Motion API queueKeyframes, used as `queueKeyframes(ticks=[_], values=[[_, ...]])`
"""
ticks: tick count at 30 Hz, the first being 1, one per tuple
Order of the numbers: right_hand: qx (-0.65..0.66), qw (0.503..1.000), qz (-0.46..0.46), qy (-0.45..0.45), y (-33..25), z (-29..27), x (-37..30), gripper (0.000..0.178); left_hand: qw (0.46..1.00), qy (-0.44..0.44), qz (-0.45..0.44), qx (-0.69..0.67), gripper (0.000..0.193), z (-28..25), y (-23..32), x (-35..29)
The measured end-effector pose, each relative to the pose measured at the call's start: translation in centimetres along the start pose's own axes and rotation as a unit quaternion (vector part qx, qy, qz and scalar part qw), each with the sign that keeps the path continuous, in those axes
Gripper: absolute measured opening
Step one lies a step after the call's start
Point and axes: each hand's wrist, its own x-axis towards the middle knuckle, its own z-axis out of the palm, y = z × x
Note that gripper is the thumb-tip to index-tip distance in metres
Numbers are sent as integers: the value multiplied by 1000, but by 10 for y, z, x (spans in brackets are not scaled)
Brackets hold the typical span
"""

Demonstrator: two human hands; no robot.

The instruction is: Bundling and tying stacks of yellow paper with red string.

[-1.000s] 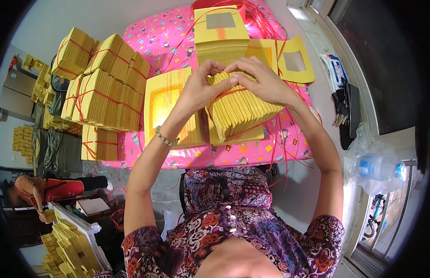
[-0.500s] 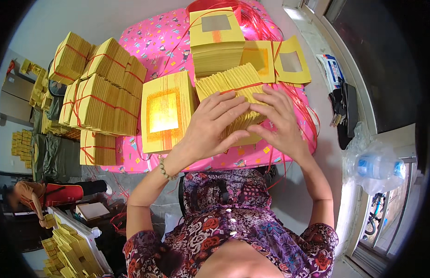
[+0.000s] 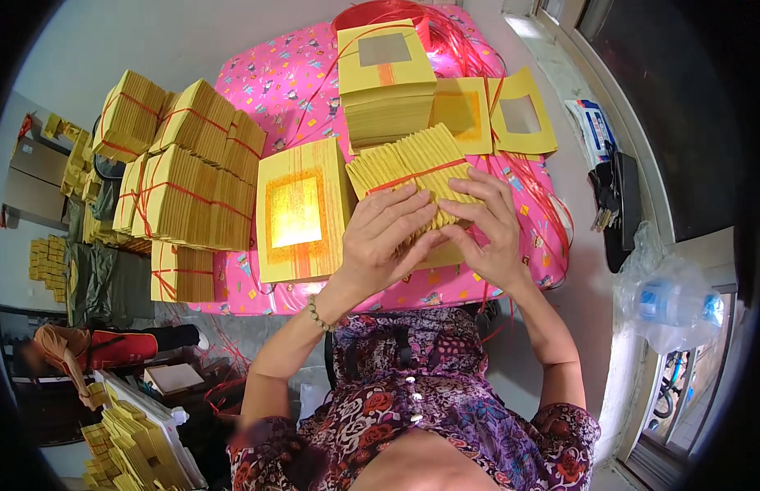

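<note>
A fanned bundle of yellow paper sheets (image 3: 413,168) with a red string across it lies on the pink patterned table cover (image 3: 265,90). My left hand (image 3: 384,237) and my right hand (image 3: 486,229) both press on the near edge of this bundle, fingers curled over it. A square stack with a gold foil centre (image 3: 298,213) lies just left of my left hand. Behind the bundle stands a tall stack with a silver square on top (image 3: 384,74).
Several string-tied yellow bundles (image 3: 192,180) are piled at the table's left. Loose sheets with foil squares (image 3: 519,114) and red string (image 3: 445,24) lie at the back right. A plastic water bottle (image 3: 670,303) and a dark pouch (image 3: 617,204) sit on the right. More yellow stacks (image 3: 134,450) stand lower left.
The bundle has come down from upright to lie flat and fanned on the cover. Both hands have shifted toward me and now press on its near edge.
</note>
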Motion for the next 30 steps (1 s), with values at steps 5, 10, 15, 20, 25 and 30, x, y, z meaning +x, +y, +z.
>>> queueKeyframes(ticks=[5, 10, 15, 20, 25, 30], values=[[12, 1000, 10, -2, 0, 1, 4, 30, 1000, 21, 4, -2, 32, 2, -3, -1], [9, 1000, 12, -4, 1, 0, 7, 30, 1000, 12, -10, -3, 31, 2, -1, -2], [10, 1000, 14, -7, 3, 1, 6, 30, 1000, 18, -5, -2, 32, 4, 0, -1], [-10, 1000, 11, -12, -2, 2, 0, 30, 1000, 14, 6, 12, 32, 4, 1, -1], [-17, 1000, 4, -10, -4, 2, -1, 30, 1000, 7, 6, 11, 32, 1, -2, -1], [-33, 999, -12, -14, -2, 1, 1, 31, 1000, 12, 3, 0, 31, 1, -3, 2]])
